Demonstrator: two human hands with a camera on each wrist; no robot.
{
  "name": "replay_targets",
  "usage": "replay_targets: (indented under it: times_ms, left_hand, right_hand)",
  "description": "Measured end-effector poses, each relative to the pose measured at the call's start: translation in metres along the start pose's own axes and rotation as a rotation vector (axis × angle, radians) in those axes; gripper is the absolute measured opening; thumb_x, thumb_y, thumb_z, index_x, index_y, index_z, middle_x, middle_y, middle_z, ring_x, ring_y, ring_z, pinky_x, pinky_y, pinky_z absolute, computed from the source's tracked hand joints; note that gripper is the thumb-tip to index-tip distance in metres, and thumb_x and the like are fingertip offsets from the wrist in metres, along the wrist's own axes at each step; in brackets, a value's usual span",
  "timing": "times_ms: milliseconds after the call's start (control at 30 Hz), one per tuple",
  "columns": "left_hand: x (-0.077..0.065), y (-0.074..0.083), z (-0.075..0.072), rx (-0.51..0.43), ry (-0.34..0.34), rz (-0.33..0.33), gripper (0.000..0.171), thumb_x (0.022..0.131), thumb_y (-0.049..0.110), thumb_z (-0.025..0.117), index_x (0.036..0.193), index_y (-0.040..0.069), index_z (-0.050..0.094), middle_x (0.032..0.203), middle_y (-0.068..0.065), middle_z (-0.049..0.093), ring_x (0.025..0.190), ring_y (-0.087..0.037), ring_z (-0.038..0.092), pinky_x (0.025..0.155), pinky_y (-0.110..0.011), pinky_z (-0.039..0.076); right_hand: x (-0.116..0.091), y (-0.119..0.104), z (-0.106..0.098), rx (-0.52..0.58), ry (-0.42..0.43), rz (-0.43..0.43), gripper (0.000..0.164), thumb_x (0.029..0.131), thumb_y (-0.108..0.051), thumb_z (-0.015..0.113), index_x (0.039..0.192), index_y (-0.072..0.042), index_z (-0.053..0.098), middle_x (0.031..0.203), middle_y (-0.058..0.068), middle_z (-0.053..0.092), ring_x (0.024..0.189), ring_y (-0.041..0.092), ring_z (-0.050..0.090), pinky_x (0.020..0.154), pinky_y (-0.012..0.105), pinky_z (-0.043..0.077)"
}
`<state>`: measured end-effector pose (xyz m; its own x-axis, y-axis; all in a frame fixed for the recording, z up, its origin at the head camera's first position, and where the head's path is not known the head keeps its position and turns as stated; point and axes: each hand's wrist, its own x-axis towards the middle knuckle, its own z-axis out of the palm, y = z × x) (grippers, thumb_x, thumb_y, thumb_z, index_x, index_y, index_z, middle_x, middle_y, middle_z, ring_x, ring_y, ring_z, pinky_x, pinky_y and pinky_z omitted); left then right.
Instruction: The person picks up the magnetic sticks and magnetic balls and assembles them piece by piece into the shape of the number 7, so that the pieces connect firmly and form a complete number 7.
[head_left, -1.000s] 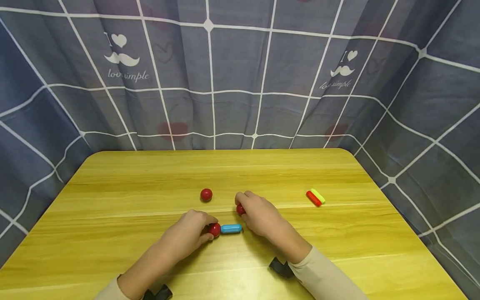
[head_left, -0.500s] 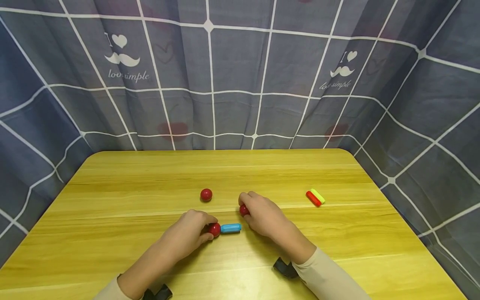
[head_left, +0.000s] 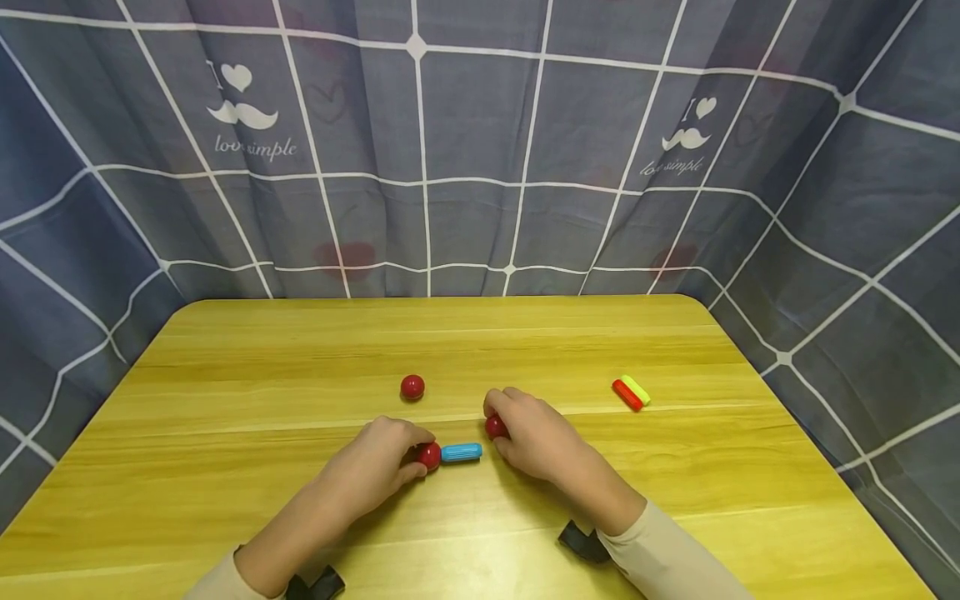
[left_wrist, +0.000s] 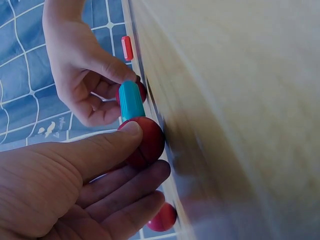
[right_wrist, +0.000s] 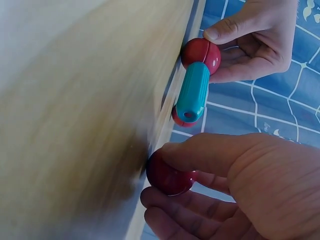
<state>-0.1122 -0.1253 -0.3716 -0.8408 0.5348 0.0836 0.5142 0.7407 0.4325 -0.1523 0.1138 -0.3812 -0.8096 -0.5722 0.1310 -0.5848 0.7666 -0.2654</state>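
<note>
Gridded curtain (head_left: pixel 465 221) behind a wood-grain desk (head_left: pixel 300 350). Centre frame: your left hand (head_left: pixel 372 467) has fingers clamped on a red ball (head_left: pixel 431 456), blue rod (head_left: pixel 461 452) against its right side. Your right hand (head_left: pixel 538 439), fingers pinching a second red ball (head_left: pixel 495 427), has slid slightly right and lower; that ball sits apart from the rod's free end, unjoined.

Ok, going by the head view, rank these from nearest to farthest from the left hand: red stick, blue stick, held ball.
From the left hand:
1. Held ball: at its fingertips.
2. Blue stick: just right of that ball.
3. Red stick: far to the right, beyond the right hand.
</note>
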Motion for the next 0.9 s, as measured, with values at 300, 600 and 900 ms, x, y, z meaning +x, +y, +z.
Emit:
replay_targets:
  times_ms: [300, 600, 900]
  left_hand:
    - [0.0, 0.0, 0.0, 0.003, 0.0, -0.001, 0.015, 0.079, 0.007, 0.081, 0.087, 0.014, 0.07, 0.079, 0.009, 0.064, 0.072, -0.004, 0.054, 0.065, -0.025, 0.049]
    - [0.0, 0.0, -0.001, 0.008, -0.001, -0.003, 0.015, 0.079, 0.007, 0.081, 0.085, 0.015, 0.07, 0.077, 0.01, 0.062, 0.07, -0.004, 0.053, 0.063, -0.024, 0.048]
    - [0.0, 0.001, -0.001, 0.001, 0.003, -0.004, 0.015, 0.079, 0.006, 0.081, 0.085, 0.015, 0.069, 0.078, 0.01, 0.063, 0.071, -0.005, 0.053, 0.064, -0.025, 0.049]
  right_hand:
    - [-0.006, -0.002, -0.001, 0.017, 0.002, -0.018, 0.027, 0.078, -0.009, 0.076, 0.097, -0.015, 0.058, 0.079, -0.006, 0.049, 0.068, 0.013, 0.049, 0.06, 0.025, 0.043]
    - [-0.01, -0.006, -0.004, 0.039, -0.038, -0.019, 0.025, 0.079, -0.01, 0.075, 0.094, -0.015, 0.056, 0.079, -0.006, 0.049, 0.068, 0.012, 0.048, 0.06, 0.024, 0.043]
    - [-0.012, -0.01, -0.003, 0.059, -0.044, -0.052, 0.026, 0.078, -0.009, 0.075, 0.096, -0.015, 0.057, 0.082, -0.005, 0.053, 0.069, 0.01, 0.049, 0.062, 0.024, 0.045]
